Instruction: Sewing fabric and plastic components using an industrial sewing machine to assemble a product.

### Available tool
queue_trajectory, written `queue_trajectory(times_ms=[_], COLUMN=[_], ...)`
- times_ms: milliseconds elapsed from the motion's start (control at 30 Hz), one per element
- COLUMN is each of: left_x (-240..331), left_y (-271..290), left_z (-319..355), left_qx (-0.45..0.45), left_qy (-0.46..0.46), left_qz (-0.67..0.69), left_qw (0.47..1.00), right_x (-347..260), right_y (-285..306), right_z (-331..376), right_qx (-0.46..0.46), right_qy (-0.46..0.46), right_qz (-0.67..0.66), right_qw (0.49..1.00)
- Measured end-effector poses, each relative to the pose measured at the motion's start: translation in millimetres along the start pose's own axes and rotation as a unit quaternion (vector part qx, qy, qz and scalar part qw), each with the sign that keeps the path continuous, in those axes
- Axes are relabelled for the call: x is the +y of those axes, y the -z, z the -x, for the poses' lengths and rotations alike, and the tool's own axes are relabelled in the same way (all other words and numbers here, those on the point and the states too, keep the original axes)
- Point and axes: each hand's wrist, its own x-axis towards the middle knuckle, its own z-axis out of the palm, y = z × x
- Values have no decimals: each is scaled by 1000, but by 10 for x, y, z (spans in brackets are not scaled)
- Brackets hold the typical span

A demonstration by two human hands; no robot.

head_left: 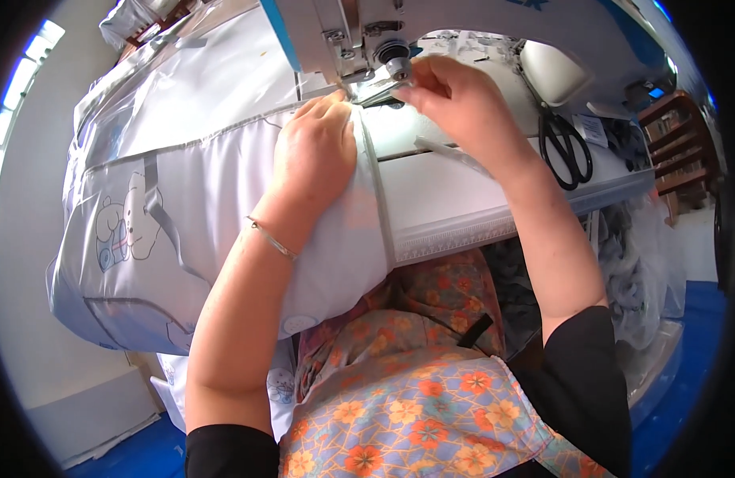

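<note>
A padded white fabric piece (pixel 240 167) with grey binding along its edges and cartoon prints lies under the sewing machine (pixel 479 20), hanging over the table's front edge. My left hand (pixel 315 143) rests on it with fingers stretched flat, their tips beside the machine's presser foot (pixel 358 76). Right of the foot, my right hand (pixel 451 95) has thumb and forefinger pinched together next to a small metal guide (pixel 379 95). What the pinch holds is too small to make out. A pale grey strip (pixel 455 155) lies on the table by my right wrist.
Black-handled scissors (pixel 565 151) lie on the white sewing table (pixel 439 199) right of my right forearm. A measuring scale (pixel 455 231) runs along the table's front edge. Clear plastic sheeting (pixel 176 88) covers the left side. A wooden chair (pixel 686 143) stands at right.
</note>
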Motion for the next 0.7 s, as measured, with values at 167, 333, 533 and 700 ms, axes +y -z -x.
queue_trajectory(times_ms=[167, 333, 533, 700], left_x=[-169, -202, 83, 54], left_y=[-38, 2, 151, 122], left_z=[-10, -78, 45, 27], left_qx=[14, -60, -89, -105], left_qy=[42, 93, 77, 110], left_qz=[4, 27, -56, -61], left_qw=[999, 993, 992, 986], right_x=[27, 93, -78, 266], right_y=[-1, -19, 197, 876], right_z=[-240, -314, 20, 759], right_qx=[30, 70, -7, 147], right_qy=[98, 153, 32, -8], right_qz=[40, 98, 147, 257], right_qw=[994, 981, 989, 955])
